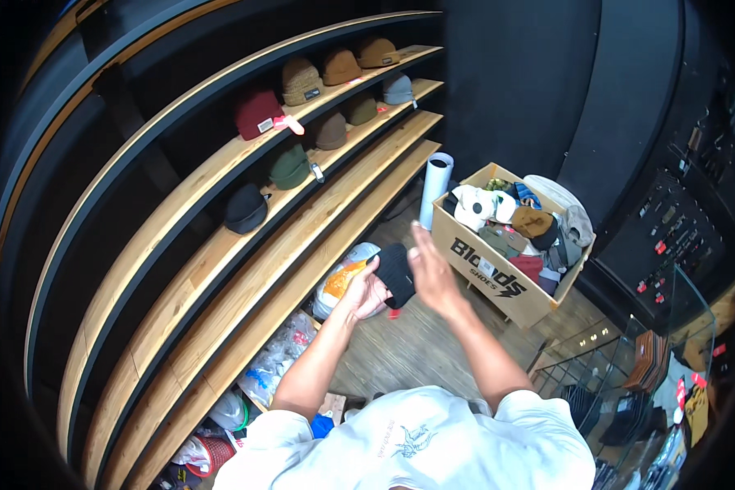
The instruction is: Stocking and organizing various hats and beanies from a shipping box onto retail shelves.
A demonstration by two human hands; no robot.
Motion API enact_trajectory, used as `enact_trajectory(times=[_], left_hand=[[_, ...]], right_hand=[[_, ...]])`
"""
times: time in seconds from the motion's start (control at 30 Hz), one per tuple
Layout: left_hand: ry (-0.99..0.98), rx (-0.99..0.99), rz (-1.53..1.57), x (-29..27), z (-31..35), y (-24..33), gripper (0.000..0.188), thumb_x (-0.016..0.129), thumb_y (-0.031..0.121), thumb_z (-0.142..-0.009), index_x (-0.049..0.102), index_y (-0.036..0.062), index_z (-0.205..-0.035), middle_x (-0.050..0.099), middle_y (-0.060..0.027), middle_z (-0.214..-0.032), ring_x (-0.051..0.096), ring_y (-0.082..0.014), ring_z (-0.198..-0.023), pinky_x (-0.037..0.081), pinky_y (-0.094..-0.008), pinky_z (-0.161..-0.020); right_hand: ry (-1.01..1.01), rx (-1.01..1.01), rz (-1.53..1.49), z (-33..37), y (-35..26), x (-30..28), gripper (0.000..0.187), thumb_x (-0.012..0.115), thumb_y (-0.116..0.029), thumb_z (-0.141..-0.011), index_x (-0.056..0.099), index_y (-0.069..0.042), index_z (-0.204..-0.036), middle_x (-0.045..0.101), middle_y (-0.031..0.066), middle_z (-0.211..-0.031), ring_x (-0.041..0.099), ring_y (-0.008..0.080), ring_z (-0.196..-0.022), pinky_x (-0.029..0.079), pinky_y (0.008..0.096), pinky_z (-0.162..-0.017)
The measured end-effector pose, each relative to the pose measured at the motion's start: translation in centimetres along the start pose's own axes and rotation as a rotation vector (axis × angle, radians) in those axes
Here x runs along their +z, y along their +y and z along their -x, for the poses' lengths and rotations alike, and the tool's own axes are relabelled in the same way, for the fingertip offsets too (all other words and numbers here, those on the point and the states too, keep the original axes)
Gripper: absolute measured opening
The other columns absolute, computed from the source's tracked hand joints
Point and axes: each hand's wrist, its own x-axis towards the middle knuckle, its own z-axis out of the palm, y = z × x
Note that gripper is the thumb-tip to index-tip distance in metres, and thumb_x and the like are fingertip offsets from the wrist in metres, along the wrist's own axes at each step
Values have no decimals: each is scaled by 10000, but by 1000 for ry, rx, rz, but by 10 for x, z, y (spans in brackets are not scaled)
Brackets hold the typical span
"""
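A black ribbed knit beanie (396, 276) is in my left hand (366, 292), the fingers and thumb closed on its left side. A small red tag hangs below it. My right hand (434, 273) is held flat with its fingers stretched out, at the beanie's right side. Whether its palm touches the knit I cannot tell. On the wooden shelves to the left sit several folded beanies, among them a dark red one (258, 114), a green one (289, 166), a black one (246, 209) and a grey one (398, 89).
An open cardboard box (445, 232) full of caps and beanies stands ahead to the right, with a white roll (437, 181) beside it. Plastic bags (282, 359) lie under the lowest shelf. A glass display case (629, 359) with wallets and other goods is at the right.
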Motion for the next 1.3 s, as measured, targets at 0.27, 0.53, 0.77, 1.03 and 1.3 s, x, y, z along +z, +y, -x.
enact_trajectory(times=[0.27,0.53,0.77,1.03,1.3], left_hand=[[-29,-23,-47,12,24,9,553,418,390,-1034,374,43,-1462,508,-152,-1426,540,-296,-1267,469,-469,-1013],[-33,2,-61,7,39,8,507,459,337,-1017,442,2,-1397,536,-179,-1388,528,-284,-1281,398,-434,-1101],[223,79,-822,-18,63,22,560,546,396,-995,431,8,-1382,567,-163,-1328,605,-256,-1170,466,-341,-1016],[16,458,-1007,37,31,40,693,716,251,-906,384,-8,-1456,543,-150,-1345,531,-207,-1232,415,-350,-1059],[-38,35,-617,19,18,42,346,627,222,-964,603,-26,-1204,684,-82,-1107,660,-137,-966,529,-284,-890]], right_hand=[[-183,573,-33,45,99,-8,856,202,-668,-983,320,13,-1489,323,205,-1547,267,294,-1461,203,390,-1191],[-7,599,-915,19,68,28,346,618,-247,-977,617,0,-1219,673,70,-1127,617,140,-996,484,295,-911],[-44,401,-746,-13,20,-9,342,693,-305,-925,647,-12,-1094,672,27,-933,624,97,-835,512,258,-757],[-183,315,-744,-24,-14,-1,384,703,-374,-907,653,-11,-1019,666,32,-875,614,94,-771,512,251,-686],[95,247,98,-20,6,-27,414,668,-366,-917,650,27,-1043,672,186,-961,661,298,-932,500,385,-863]])
